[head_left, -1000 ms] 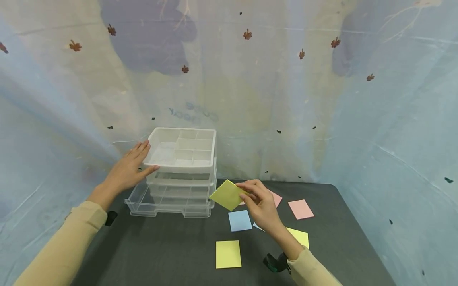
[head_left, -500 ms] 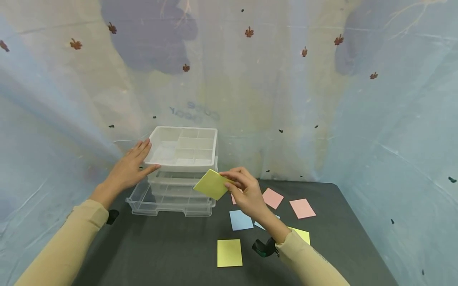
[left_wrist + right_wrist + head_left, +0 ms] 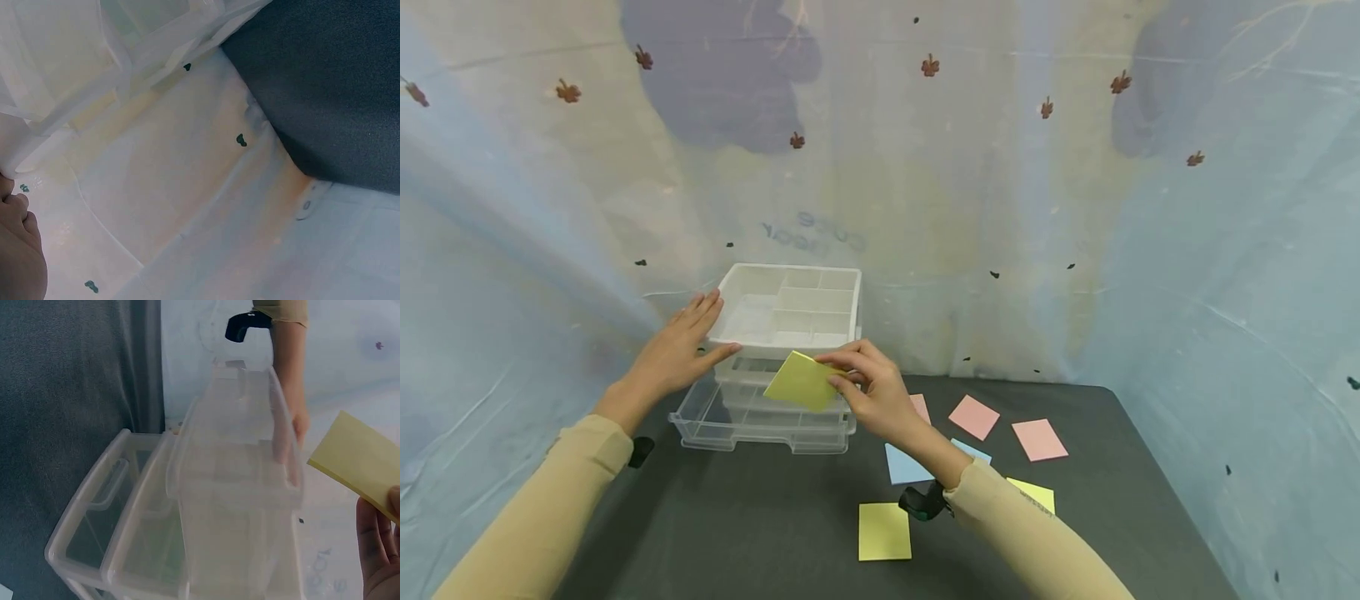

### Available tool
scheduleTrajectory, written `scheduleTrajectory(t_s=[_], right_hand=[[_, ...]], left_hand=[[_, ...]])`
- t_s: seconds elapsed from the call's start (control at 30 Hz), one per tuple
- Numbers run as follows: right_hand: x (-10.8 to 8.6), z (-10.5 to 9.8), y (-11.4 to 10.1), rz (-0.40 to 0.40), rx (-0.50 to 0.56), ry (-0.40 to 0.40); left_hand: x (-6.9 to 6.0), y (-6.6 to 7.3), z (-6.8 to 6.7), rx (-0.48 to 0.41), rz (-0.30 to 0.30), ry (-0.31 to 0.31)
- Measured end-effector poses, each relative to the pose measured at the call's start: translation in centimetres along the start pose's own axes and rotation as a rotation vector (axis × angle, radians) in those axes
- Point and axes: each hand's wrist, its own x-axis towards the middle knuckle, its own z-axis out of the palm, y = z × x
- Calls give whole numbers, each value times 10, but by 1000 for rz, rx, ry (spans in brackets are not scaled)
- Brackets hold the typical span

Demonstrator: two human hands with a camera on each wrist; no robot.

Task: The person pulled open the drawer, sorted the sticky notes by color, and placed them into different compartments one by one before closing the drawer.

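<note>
My right hand pinches a yellow sticky-note pad between thumb and fingers, in front of the drawer unit's upper drawers. In the right wrist view the same yellow pad is seen beside the stacked drawers. My left hand rests with straight fingers against the left side of the white top tray, which is divided into several compartments. Beneath it, clear drawers stand pulled out in steps, the lowest drawer farthest forward. In the left wrist view part of my left hand shows at the unit's edge.
On the dark table lie a yellow pad, another yellow pad partly behind the right sleeve, two blue pads partly covered by the right forearm, and pink pads farther back. A printed curtain surrounds the table.
My right hand has carried the yellow pad leftward and slightly up, from above the table to in front of the drawers. My left hand has stayed against the unit.
</note>
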Motion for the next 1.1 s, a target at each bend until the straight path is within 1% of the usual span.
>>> scheduleTrajectory(t_s=[0.23, 0.3, 0.43, 0.6, 0.8, 1.1], right_hand=[[14, 24, 6, -51, -77, -52], [18, 30, 7, -52, -94, -72], [24, 41, 6, -19, -113, -119], [32, 51, 4, 39, -136, -192], [43, 61, 2, 69, -169, -249], [58, 75, 8, 154, -189, -362]], left_hand=[[0, 1, -1, 3, -12, 3], [0, 1, -1, 8, -17, 3], [1, 0, 1, 17, -19, 9], [1, -1, 2, 7, -16, 21], [0, 0, 1, 10, -18, 24], [-1, 1, 0, 11, -5, 19]])
